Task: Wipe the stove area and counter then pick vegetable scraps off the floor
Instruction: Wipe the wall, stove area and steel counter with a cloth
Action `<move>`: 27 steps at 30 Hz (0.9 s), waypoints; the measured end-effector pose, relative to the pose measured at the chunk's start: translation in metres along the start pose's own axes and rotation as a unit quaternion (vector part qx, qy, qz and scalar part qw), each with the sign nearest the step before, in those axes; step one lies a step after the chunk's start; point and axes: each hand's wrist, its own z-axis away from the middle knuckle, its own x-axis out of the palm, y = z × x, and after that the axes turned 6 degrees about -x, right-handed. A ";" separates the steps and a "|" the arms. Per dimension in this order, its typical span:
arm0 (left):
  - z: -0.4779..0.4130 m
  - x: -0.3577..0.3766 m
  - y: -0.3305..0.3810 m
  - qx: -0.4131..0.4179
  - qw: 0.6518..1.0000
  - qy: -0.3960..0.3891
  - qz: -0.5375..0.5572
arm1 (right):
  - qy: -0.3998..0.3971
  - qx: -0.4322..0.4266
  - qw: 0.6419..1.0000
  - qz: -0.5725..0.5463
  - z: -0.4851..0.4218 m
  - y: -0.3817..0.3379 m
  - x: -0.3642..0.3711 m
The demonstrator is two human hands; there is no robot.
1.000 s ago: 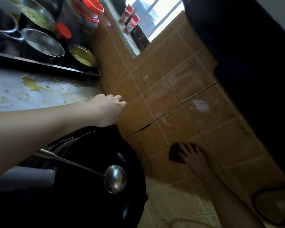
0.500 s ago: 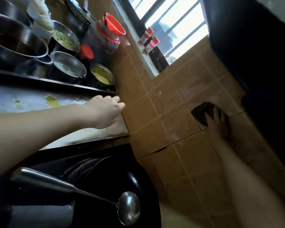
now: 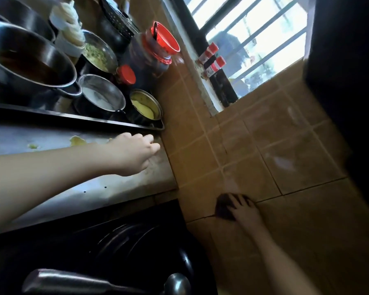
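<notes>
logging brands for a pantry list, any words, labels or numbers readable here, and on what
No text can be read anywhere in this view.
red-capped bottles on the window sill: they carry labels, too small and blurred to read.
big jar with the red lid: no legible label shows.

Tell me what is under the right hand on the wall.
A dark cloth, pressed against the tiled wall by the right hand. Its left edge shows; the part beneath the palm is covered.
</notes>
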 end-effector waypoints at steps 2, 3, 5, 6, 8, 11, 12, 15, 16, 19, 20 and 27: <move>-0.004 -0.002 -0.006 -0.004 1.000 -0.006 0.001 | 0.024 0.026 0.999 0.001 0.003 0.013 -0.012; -0.006 -0.003 -0.008 -0.005 1.000 -0.006 -0.001 | 0.042 0.052 0.998 -0.003 0.004 0.023 -0.021; -0.010 -0.005 -0.012 -0.007 1.000 -0.006 -0.005 | 0.093 0.120 0.988 -0.018 0.005 0.046 -0.048; -0.011 -0.006 -0.014 -0.007 1.000 -0.007 -0.003 | 0.123 0.155 0.979 -0.038 0.004 0.058 -0.064; -0.014 -0.009 -0.019 -0.002 1.000 -0.002 0.002 | 0.191 0.218 0.954 -0.076 0.003 0.083 -0.097; -0.018 -0.013 -0.028 0.000 1.000 0.004 0.014 | 0.252 0.289 0.915 -0.128 -0.002 0.114 -0.141; -0.019 -0.013 -0.030 -0.002 1.000 0.002 0.019 | 0.258 0.304 0.905 -0.148 -0.005 0.120 -0.153; -0.021 -0.014 -0.037 -0.003 1.000 -0.002 0.019 | 0.269 0.309 0.896 -0.173 -0.018 0.123 -0.168; -0.021 -0.014 -0.039 -0.002 1.000 -0.001 0.017 | 0.272 0.304 0.897 -0.170 -0.023 0.119 -0.168; -0.024 -0.012 -0.043 -0.001 1.000 0.001 0.009 | 0.257 0.271 0.912 -0.166 -0.039 0.098 -0.155; -0.024 -0.011 -0.043 -0.002 1.000 0.004 0.010 | 0.235 0.253 0.924 -0.166 -0.044 0.088 -0.149; -0.021 -0.005 -0.021 0.006 1.000 0.006 0.021 | 0.082 0.112 0.980 -0.143 -0.051 0.013 -0.079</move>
